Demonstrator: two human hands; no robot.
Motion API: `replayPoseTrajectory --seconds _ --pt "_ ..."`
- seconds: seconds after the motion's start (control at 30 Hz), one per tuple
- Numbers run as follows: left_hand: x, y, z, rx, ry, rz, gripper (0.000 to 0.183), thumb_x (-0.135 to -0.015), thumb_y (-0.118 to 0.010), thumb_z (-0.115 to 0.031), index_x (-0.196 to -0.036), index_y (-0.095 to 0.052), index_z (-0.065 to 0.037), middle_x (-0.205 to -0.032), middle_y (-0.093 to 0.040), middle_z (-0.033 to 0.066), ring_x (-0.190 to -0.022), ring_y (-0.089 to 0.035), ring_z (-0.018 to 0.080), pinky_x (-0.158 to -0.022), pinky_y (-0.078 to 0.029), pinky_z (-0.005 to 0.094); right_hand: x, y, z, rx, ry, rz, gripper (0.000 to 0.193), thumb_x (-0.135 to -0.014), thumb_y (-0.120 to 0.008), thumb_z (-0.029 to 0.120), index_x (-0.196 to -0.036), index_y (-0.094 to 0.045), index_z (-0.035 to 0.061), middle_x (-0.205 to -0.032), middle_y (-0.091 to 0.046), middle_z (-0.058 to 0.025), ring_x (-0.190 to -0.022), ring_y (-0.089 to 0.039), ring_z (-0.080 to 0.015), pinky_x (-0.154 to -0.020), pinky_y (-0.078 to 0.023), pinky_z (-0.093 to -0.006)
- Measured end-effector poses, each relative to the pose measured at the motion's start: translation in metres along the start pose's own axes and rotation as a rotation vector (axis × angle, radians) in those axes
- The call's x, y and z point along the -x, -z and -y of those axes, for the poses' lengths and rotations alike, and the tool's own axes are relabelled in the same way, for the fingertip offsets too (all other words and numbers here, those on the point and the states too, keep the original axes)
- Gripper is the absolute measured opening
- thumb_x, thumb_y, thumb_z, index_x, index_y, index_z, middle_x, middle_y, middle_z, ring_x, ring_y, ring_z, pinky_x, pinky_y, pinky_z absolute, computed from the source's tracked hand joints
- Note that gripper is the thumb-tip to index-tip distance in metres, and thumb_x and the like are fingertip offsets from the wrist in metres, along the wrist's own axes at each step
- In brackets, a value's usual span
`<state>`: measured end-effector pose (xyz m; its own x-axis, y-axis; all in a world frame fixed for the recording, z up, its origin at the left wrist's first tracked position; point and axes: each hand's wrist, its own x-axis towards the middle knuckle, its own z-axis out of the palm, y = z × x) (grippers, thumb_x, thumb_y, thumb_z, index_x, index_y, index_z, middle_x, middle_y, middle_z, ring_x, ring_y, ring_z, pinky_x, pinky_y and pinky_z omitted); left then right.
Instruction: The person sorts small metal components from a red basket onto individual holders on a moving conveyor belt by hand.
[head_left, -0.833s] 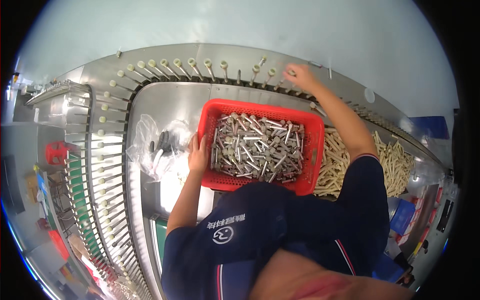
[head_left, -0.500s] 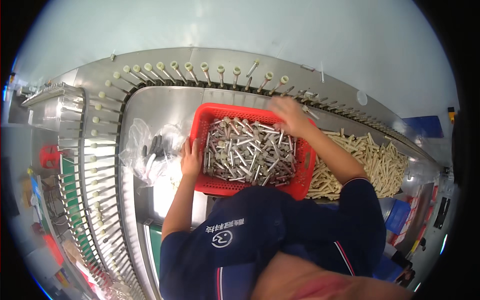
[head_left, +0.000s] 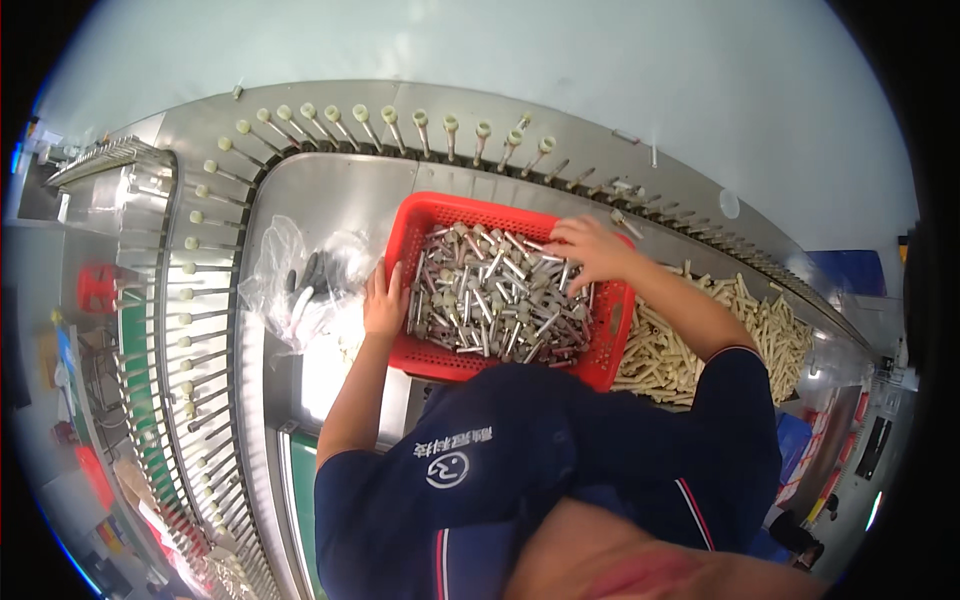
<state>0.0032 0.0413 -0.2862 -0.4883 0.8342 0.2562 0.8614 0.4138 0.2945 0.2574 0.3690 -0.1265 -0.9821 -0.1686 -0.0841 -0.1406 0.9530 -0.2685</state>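
A red perforated basket [head_left: 420, 372] stands in front of me, heaped with small metal pins with pale, blunt heads [head_left: 490, 300]. My left hand [head_left: 384, 303] grips the basket's left side, its fingers over the rim. Over the far right part of the heap, my right hand [head_left: 592, 250] reaches down with its fingers spread. Its fingertips are at the pins, and I see nothing held between them. Beyond the basket runs a curved line of upright pegs [head_left: 451, 140], several carrying pale cup-shaped tops.
Right of the basket lies a large pile of cream-coloured sticks [head_left: 745, 330]. A clear plastic bag [head_left: 285, 265] with dark pieces lies at the left. The conveyor track [head_left: 243, 215] bends round the left side. Bare pegs [head_left: 690, 222] continue at the right.
My right hand has come down from the basket's far rim into its far right part, fingers now spread. The pegs beyond have shifted left. My left hand stays on the basket.
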Motion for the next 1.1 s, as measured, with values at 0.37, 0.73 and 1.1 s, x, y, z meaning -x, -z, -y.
replayPoseTrajectory --seconds 0.37,0.73,1.1 --pt "0.012 0.008 -0.003 -0.033 -0.028 0.046 0.053 -0.084 -0.06 -0.023 -0.134 -0.044 -0.015 -0.136 -0.041 0.0173 -0.119 -0.045 0.0356 -0.096 -0.042 0.0469 -0.057 0.059 -0.085 -0.448 -0.652 -0.454 0.033 -0.081 -0.067 0.035 -0.094 -0.059 0.0054 -0.082 -0.065 -0.0114 -0.078 -0.066 -0.0303 -0.073 -0.052 -0.0458" --pt "0.016 0.024 -0.004 -0.077 -0.069 0.027 0.053 -0.084 -0.06 -0.023 -0.134 -0.044 -0.015 -0.137 -0.04 0.0163 -0.121 -0.044 0.0343 -0.098 -0.039 0.0483 -0.069 0.046 -0.027 0.248 -0.436 -0.59 0.074 -0.07 -0.07 0.057 -0.125 -0.05 0.0118 -0.121 -0.051 -0.0166 -0.113 -0.048 -0.0341 -0.094 -0.037 -0.0479" --pt "0.023 0.032 0.0 -0.092 -0.007 -0.01 0.05 -0.082 -0.058 -0.018 -0.131 -0.046 -0.015 -0.136 -0.042 0.016 -0.116 -0.047 0.0347 -0.096 -0.042 0.0463 -0.04 0.098 0.021 -0.369 -0.539 -0.183 0.056 -0.065 -0.077 0.046 -0.101 -0.062 0.006 -0.094 -0.064 -0.0126 -0.096 -0.06 -0.0303 -0.082 -0.047 -0.0435"
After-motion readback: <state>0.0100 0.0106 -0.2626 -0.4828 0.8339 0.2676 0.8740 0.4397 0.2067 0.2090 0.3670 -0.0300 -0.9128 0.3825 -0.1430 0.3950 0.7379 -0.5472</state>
